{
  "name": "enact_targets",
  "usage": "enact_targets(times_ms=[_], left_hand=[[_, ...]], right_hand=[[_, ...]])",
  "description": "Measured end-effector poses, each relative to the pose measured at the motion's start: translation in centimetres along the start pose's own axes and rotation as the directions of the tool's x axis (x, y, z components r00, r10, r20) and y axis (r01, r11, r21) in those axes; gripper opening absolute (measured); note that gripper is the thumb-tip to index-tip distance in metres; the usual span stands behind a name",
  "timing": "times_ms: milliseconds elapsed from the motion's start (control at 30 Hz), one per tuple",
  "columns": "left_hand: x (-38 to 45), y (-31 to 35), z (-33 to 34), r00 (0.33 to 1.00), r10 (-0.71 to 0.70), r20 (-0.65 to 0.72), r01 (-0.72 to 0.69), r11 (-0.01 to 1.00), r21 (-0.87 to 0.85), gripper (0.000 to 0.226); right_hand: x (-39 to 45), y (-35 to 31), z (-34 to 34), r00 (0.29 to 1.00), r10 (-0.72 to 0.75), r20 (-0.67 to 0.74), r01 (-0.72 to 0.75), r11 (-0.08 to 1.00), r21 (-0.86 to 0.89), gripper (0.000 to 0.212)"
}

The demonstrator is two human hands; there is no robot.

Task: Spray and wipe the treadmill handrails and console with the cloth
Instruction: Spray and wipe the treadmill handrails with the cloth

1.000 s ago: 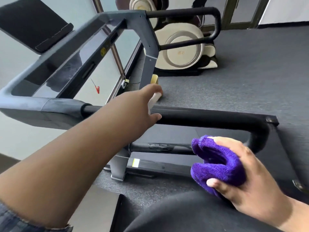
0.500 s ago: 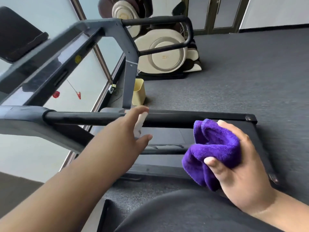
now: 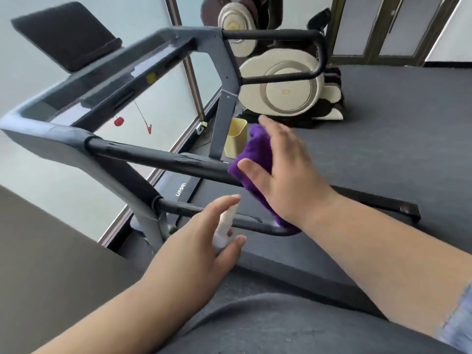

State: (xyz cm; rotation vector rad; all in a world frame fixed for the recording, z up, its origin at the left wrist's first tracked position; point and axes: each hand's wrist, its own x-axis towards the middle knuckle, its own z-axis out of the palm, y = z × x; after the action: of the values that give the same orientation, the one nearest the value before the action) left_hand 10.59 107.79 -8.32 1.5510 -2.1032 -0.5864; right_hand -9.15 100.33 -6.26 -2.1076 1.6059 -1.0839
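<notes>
Our right hand [image 3: 283,172] presses the purple cloth [image 3: 252,159] under flat fingers on the near handrail [image 3: 158,157]; we should wipe slowly along it. Our left hand [image 3: 194,251] apparently grips the spray bottle [image 3: 226,226].

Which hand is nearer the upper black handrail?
Right. The right hand presses the purple cloth onto the upper black handrail; the left hand holds the spray bottle below it.

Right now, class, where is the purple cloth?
In the head view, right of centre: the purple cloth sits under the right hand, on the near black handrail.
</notes>
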Motion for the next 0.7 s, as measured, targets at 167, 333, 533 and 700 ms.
enact_targets(times_ms=[167,333,533,700], left_hand=[[-3.8,0.5,1.7,0.994,-0.081,-0.07,0.075,0.994,-0.082,0.056],[-5.6,-0.6,2.5,0.963,-0.219,-0.159,0.195,0.969,-0.152,0.056],[-6.3,-0.7,3.3,0.924,-0.297,-0.241,0.221,0.929,-0.298,0.059],[-6.7,-0.4,4.4,0.901,-0.336,-0.274,0.192,0.876,-0.442,0.057]], right_hand=[[1.4,0.1,0.9,0.931,0.045,0.362,0.167,0.83,-0.533,0.088],[0.2,2.2,0.5,0.948,0.027,0.316,0.14,0.858,-0.495,0.09],[2.7,-0.9,2.4,0.922,0.004,0.386,0.246,0.765,-0.596,0.066],[7.9,-5.5,6.4,0.825,0.091,0.558,0.259,0.817,-0.515,0.06]])
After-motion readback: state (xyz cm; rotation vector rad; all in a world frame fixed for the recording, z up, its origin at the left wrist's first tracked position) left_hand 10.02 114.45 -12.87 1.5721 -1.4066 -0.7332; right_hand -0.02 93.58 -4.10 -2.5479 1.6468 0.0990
